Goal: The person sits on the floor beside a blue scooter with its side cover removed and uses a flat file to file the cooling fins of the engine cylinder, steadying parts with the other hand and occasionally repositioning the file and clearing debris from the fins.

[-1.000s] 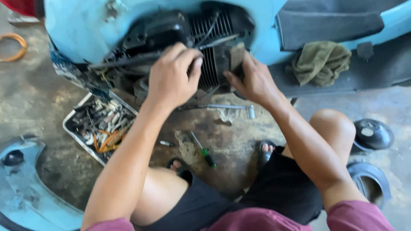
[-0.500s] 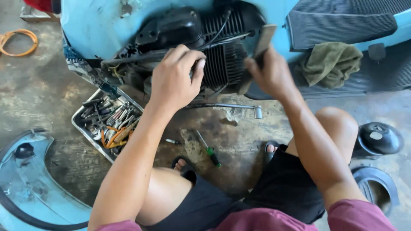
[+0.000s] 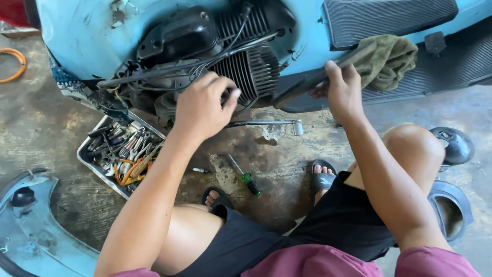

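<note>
Your right hand [image 3: 342, 90] has swung a flat dark panel [image 3: 318, 77] rightward, its long axis rising right, grip pinching it; left hand [image 3: 205, 105], fingers curled, touches the engine [image 3: 246, 66]. Tray [image 3: 87, 154] holds tools [image 3: 125, 154].

From where I watch, the scooter [image 3: 92, 41] lies on its side across the far edge, its engine [image 3: 246, 61] at the middle. My left hand [image 3: 202, 105] rests against the engine; my right hand [image 3: 342, 90], further right, grips a panel [image 3: 307, 79]. The rag [image 3: 387, 59] lies right of that. The tool tray [image 3: 87, 154] sits near left, the screwdriver [image 3: 245, 177] between my feet.
</note>
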